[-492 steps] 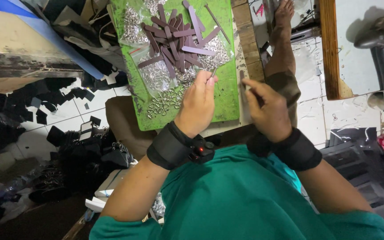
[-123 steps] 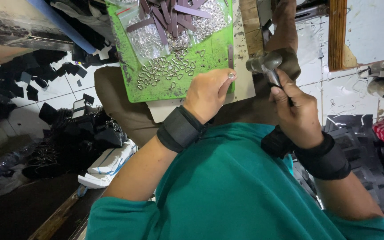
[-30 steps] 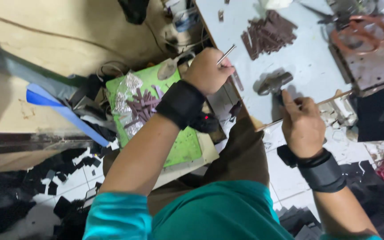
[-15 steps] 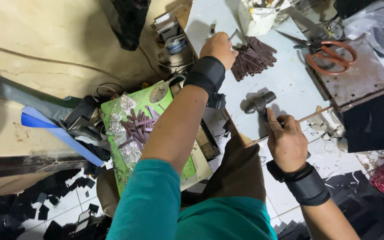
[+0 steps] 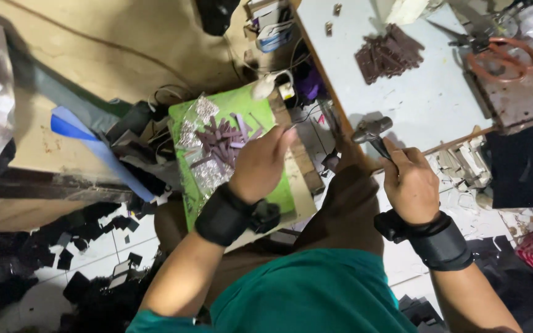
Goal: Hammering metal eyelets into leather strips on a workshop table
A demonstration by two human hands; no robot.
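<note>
Cluttered workshop seen from above: pale tabletop [image 5: 414, 105] in the upper right of the frame, white tiled floor [image 5: 124, 246] strewn with many black offcuts [image 5: 69, 259] in the lower left, too many to count. One green tray [image 5: 272, 191] at centre, resting over the lap, tilted, carrying one loose heap of purple-brown strips [image 5: 220, 142] and two or three patches of small silvery metal bits [image 5: 205, 176]; exact number of strips not countable. One second pile of dark brown strips [image 5: 388, 54] on the tabletop, upper right. One pair of orange-handled scissors [image 5: 495, 55] further right, beside a rusty metal plate [image 5: 525, 92]. One blue strip-like piece [image 5: 94, 154] at left of the tray.

Two hands, each with one black wrist wrap. Left hand [image 5: 259, 165] over the tray, just below the purple strips, fingers curled together with something thin pinched at the fingertips; what exactly, too small to tell. Right hand [image 5: 409, 182] at centre right, closed round the handle of one small hammer [image 5: 371, 129], metal head lying at the tabletop's near edge. Teal shirt at bottom centre.
</note>
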